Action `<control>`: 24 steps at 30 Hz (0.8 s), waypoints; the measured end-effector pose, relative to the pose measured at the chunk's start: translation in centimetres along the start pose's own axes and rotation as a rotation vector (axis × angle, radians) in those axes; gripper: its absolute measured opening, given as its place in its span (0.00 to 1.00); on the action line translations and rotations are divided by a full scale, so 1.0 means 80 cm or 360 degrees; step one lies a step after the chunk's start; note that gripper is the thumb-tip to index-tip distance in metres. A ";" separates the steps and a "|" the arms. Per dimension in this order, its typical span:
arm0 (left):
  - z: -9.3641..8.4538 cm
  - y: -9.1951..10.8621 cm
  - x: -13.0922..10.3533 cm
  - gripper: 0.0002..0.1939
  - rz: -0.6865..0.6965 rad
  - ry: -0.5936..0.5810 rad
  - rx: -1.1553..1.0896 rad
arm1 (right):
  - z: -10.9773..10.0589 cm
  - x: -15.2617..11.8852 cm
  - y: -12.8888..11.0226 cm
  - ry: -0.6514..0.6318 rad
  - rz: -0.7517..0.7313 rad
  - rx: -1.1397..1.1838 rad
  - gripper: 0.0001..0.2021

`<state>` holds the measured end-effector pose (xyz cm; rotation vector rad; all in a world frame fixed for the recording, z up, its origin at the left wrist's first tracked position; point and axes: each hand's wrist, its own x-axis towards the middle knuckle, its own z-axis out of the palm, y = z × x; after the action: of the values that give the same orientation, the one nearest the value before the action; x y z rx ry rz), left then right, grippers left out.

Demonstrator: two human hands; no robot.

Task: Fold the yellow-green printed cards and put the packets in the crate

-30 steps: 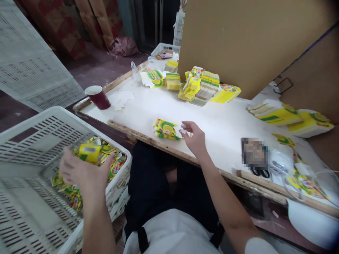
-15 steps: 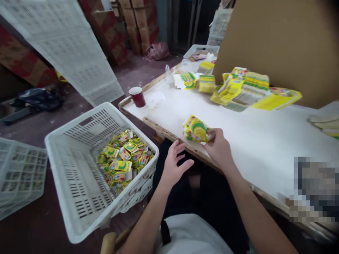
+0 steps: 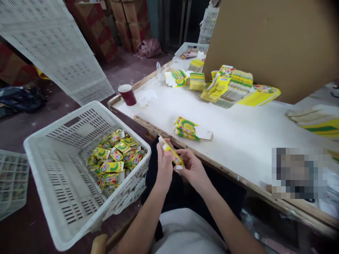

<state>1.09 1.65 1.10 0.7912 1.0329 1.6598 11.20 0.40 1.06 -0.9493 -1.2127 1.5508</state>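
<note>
flat yellow carton [image 3: 171, 152] | between left hand [image 3: 163, 163] and right hand [image 3: 192, 168] | gripped by both

Both hands hold one flat yellow box [image 3: 171, 152] just in front of the white table [image 3: 238, 130]. The left hand [image 3: 163, 164] grips its near side and the right hand [image 3: 192, 167] pinches its lower end. A small stack of yellow boxes [image 3: 186, 128] lies on the table's near edge. A white basket [image 3: 66, 176] with folded boxes [image 3: 115, 158] sits left of the table. A red cup [image 3: 127, 94] stands on the table's left corner.
</note>
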 end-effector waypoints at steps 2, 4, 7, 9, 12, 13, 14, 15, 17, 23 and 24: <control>-0.006 -0.004 -0.005 0.21 -0.0004 -0.0119 0.0135 | -0.013 0.003 0.000 0.0093 -0.0016 0.0002 0.18; -0.011 -0.006 -0.007 0.16 -0.0039 -0.0076 0.0263 | -0.024 0.003 -0.001 0.0129 -0.0023 -0.0059 0.12; -0.019 0.002 -0.003 0.12 -0.0065 -0.0036 0.0392 | -0.038 0.000 -0.007 0.0223 -0.0159 -0.0361 0.06; -0.026 0.020 0.002 0.13 0.0059 -0.0076 0.0487 | -0.050 -0.001 -0.017 0.0357 -0.0404 -0.0801 0.09; -0.037 0.055 0.006 0.24 0.0430 -0.0081 0.0755 | -0.063 -0.004 -0.035 0.0469 -0.0786 -0.1522 0.14; -0.038 0.064 0.007 0.30 0.0494 -0.0197 0.0913 | -0.064 -0.006 -0.039 0.0421 -0.0888 -0.1688 0.15; -0.039 0.071 0.006 0.37 0.0523 -0.0342 0.1103 | -0.063 -0.009 -0.042 0.0314 -0.0970 -0.1805 0.16; -0.037 0.074 0.006 0.44 0.0493 -0.0524 0.1280 | -0.060 -0.012 -0.044 0.0173 -0.1047 -0.1869 0.16; -0.031 0.069 0.004 0.46 0.0326 -0.0879 0.1497 | -0.052 -0.019 -0.044 -0.0037 -0.1135 -0.1873 0.18; -0.014 0.037 -0.015 0.29 0.0147 -0.0891 0.1537 | -0.036 -0.025 -0.026 0.0521 -0.0599 -0.0777 0.34; -0.013 0.035 -0.019 0.31 0.0207 -0.0884 0.1531 | -0.033 -0.023 -0.024 0.0447 -0.0447 -0.0483 0.31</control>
<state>-0.45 -0.50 3.15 1.8445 1.3621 0.8599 14.57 -0.48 2.43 -1.0961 -1.3332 0.9942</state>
